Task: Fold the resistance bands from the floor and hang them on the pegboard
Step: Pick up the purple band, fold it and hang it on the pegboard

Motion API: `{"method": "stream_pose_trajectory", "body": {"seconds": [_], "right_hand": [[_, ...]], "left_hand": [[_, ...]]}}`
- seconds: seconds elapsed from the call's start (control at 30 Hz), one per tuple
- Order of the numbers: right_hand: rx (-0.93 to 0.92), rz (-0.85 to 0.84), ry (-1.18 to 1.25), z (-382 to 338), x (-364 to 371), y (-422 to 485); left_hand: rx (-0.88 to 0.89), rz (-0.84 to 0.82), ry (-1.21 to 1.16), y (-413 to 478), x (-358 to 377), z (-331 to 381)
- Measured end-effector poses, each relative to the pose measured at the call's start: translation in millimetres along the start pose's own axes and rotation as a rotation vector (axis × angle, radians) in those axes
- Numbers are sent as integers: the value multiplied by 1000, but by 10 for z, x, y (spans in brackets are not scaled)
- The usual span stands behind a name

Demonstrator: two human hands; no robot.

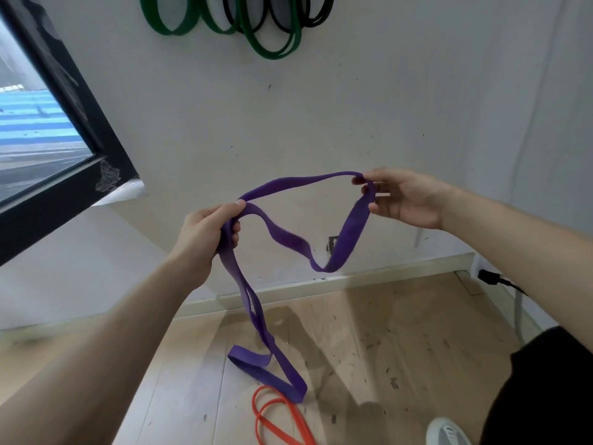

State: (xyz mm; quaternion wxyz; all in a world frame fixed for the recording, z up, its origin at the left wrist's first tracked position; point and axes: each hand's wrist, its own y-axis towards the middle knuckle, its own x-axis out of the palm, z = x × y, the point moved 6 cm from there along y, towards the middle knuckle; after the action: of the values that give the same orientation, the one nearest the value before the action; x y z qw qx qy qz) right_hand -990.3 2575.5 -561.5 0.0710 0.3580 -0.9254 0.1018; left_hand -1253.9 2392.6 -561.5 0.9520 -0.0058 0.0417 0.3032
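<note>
A long purple resistance band (345, 239) stretches between both hands in front of the white wall. My left hand (205, 236) grips a bunched part of it, and two strands hang down from that fist to the wooden floor, where the lower loop lies. My right hand (404, 199) pinches the band's upper bend between thumb and fingers, higher and to the right. A slack loop sags between the hands. An orange band (276, 419) lies on the floor below. Green bands (272, 43) and black bands (316, 17) hang on the wall at the top.
A dark-framed window (80, 123) fills the left side. A white skirting board (353, 277) runs along the wall's foot. A black plug with cable (491, 277) sits at the right. My shoe (446, 431) and dark trouser leg (545, 390) are at the bottom right.
</note>
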Motion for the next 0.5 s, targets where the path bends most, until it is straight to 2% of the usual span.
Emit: {"method": "stream_pose_trajectory", "body": {"seconds": [0.07,0.17,0.23,0.4,0.5], "right_hand": [[-10,8,92,-24,7,0],[-72,-46,15,-50,58,10],[-115,-39,-133,-33,47,27],[-219,113,-636,-29,-67,88],[-158,64,-924,64,-117,133]], "left_hand": [[-2,3,1,-2,6,-1],[-1,1,-4,-2,8,3],[1,-5,-12,-3,12,8],[8,-3,1,-5,-16,4],[18,-14,2,10,-33,6]]}}
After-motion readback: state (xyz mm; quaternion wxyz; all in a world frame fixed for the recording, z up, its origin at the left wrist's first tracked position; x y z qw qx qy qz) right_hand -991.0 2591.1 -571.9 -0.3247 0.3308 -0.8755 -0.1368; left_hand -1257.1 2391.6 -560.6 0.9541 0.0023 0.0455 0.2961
